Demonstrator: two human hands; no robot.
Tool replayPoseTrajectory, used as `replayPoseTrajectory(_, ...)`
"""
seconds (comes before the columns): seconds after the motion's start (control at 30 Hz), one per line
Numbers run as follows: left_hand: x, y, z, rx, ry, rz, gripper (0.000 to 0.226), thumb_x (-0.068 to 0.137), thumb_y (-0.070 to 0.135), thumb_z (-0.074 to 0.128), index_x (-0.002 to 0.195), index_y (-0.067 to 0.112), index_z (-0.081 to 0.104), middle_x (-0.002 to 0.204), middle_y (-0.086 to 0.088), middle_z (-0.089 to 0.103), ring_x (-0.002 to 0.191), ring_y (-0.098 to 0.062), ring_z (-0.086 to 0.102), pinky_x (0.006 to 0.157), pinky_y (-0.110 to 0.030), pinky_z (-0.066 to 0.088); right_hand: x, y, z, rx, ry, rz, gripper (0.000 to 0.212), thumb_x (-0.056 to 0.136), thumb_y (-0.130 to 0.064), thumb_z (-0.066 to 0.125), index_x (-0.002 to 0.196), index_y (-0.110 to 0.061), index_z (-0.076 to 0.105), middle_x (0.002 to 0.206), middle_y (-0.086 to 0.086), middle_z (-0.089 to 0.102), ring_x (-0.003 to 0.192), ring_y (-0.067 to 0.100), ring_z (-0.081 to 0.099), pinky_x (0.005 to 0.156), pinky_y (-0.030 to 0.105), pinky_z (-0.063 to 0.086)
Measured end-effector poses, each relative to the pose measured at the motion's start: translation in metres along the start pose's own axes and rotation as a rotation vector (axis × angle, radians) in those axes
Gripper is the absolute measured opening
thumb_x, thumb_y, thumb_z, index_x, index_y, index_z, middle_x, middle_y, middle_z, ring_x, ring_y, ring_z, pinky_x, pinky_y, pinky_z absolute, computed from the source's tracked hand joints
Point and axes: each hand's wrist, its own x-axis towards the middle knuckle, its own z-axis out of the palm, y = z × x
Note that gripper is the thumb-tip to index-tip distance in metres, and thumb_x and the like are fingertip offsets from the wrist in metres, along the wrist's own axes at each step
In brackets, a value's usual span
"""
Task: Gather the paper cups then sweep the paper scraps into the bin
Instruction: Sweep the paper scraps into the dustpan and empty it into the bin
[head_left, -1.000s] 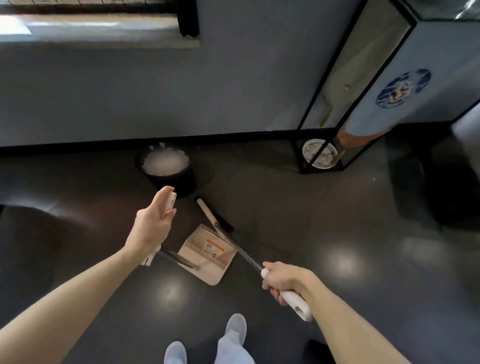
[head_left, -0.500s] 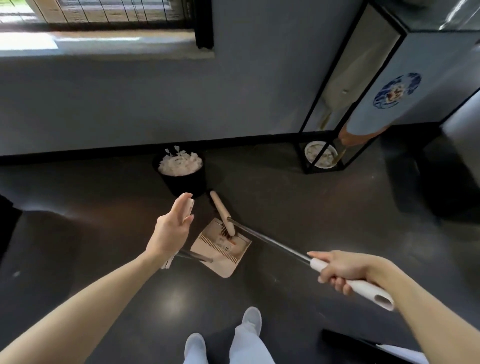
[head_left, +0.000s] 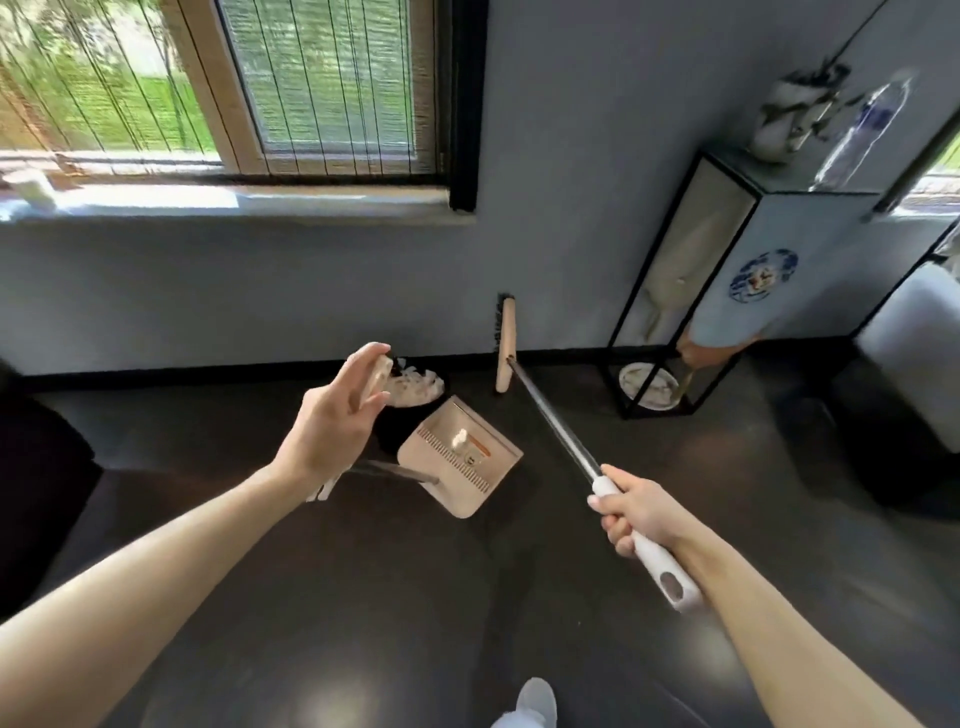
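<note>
Head view: the left hand (head_left: 332, 426) grips the dustpan's handle, which is mostly hidden behind the palm. The dustpan (head_left: 460, 457) hangs tilted in front of the bin (head_left: 387, 431), covering much of its dark body. White scraps (head_left: 415, 387) fill the bin. A pale bit on the pan is too blurred to name. The right hand (head_left: 636, 512) clenches the broom (head_left: 550, 426), its head raised against the wall (head_left: 561, 234).

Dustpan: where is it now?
Head view, centre: the dustpan is held by its handle in the left hand, just right of the scrap-filled bin and left of the broom shaft.
</note>
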Motion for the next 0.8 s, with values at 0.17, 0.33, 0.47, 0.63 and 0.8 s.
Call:
replayPoseTrajectory(0.17,-0.007,0.031,-0.058,0.035,0.140,0.107,0.046,0.094,0.014,0.061,0.134,0.033,0.048,0.109,0.007,0.063,0.075,0.012,0.058,0.067,0.001,0.039,-0.021,-0.014,0.045,0.083,-0.023,-0.147,0.070,0.094,0.001,0.053,0.150,-0.028,0.024,0.044,-0.001,0.047,0.034,0.006,0.038,0.032,0.016,0.033)
replayPoseTrajectory(0.33,-0.006,0.054,-0.101,0.027,0.174,0.241,0.052,0.093,0.009,0.060,0.138,0.032,0.046,0.124,0.009,0.058,0.102,0.011,0.058,0.087,-0.003,0.040,-0.036,-0.037,0.083,0.121,-0.057,-0.262,0.069,0.093,-0.001,0.054,0.150,-0.027,0.024,0.044,-0.003,0.050,0.036,0.005,0.041,0.033,0.018,0.035)
replayPoseTrajectory(0.47,-0.004,0.067,-0.113,0.111,0.128,0.395,0.059,0.090,-0.001,0.061,0.143,0.017,0.042,0.132,0.001,0.054,0.122,-0.002,0.051,0.102,-0.017,0.040,-0.042,-0.055,0.101,0.170,-0.108,-0.297,0.068,0.093,-0.001,0.053,0.150,-0.026,0.025,0.047,-0.003,0.050,0.038,0.004,0.042,0.033,0.017,0.037)
replayPoseTrajectory(0.63,0.003,0.072,-0.122,0.538,0.038,0.640,0.064,0.091,0.005,0.062,0.141,0.030,0.030,0.115,-0.018,0.067,0.088,-0.038,0.070,0.068,-0.053,0.059,-0.048,-0.058,0.099,0.206,-0.157,-0.275,0.069,0.094,0.000,0.052,0.150,-0.026,0.023,0.047,-0.002,0.050,0.037,0.004,0.041,0.033,0.017,0.035)
replayPoseTrajectory(0.8,0.009,0.069,-0.109,0.905,-0.096,0.820,0.072,0.073,0.002,0.077,0.133,0.023,0.042,0.073,-0.009,0.058,0.037,-0.028,0.053,0.028,-0.032,0.045,-0.048,-0.052,0.095,0.212,-0.230,-0.247,0.058,0.094,0.002,0.050,0.146,-0.020,0.033,0.054,0.000,0.046,0.037,0.004,0.039,0.032,0.016,0.033)
